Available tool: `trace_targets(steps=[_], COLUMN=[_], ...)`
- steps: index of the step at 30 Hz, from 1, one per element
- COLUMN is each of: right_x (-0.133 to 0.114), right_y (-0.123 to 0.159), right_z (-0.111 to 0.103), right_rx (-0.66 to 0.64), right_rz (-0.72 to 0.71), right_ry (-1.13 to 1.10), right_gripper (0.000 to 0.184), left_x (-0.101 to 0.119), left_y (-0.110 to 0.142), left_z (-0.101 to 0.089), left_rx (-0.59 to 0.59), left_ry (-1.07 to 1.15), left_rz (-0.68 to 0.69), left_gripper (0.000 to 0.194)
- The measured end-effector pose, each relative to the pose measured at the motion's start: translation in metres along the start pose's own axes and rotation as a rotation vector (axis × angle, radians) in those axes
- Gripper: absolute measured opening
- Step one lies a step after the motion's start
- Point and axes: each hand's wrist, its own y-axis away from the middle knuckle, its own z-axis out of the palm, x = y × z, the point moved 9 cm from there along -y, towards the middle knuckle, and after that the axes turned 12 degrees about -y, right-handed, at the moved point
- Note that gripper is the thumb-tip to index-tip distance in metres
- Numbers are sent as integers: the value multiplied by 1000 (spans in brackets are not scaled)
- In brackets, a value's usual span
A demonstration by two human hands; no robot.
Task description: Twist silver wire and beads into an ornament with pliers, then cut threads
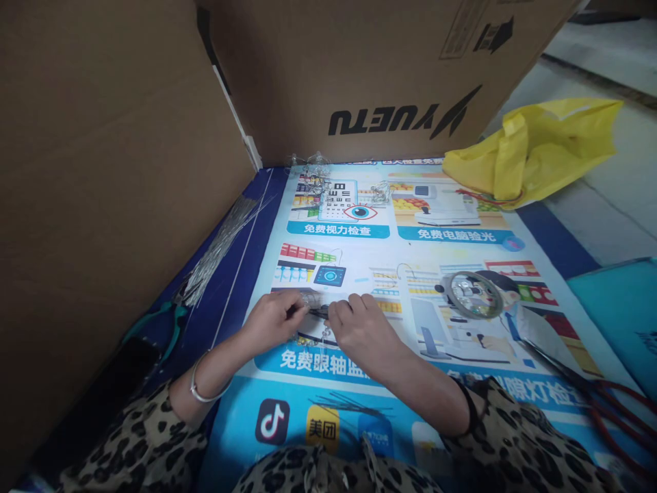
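Note:
Both hands are close together over the printed poster [359, 260], fingers bent inward. My left hand [277, 319] pinches a small wire piece with clear beads [308, 300] at its fingertips. Facing it, my right hand [363, 334] has its fingers closed at the other side of a thin dark item [319, 311] between the hands; its kind is too small to tell. Below the fingertips hang a few shiny beads [326, 333]. A round dish of clear beads [473, 294] lies to the right of my right hand.
Silvery wires [220, 246] and teal-handled pliers [172, 325] lie left. Beaded wire pieces [315, 171] sit at the back, near a cardboard box [359, 82]. Red-handled scissors [590, 387] and a yellow bag [554, 150] are right. Dark wire lengths [349, 402] lie in front.

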Motion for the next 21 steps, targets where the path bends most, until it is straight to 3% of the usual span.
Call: trace_targets(steps=[15, 21], right_x=[-5, -4], right_y=[-1, -1], right_z=[-2, 1], right_rx=[-10, -31], right_rz=[-17, -21], right_ry=[46, 41], right_gripper=[14, 13], left_x=[-15, -15], left_y=[1, 1], left_z=[5, 5], left_rx=[-67, -73], left_ry=[59, 84], left_rz=[-234, -237], left_gripper=[17, 18])
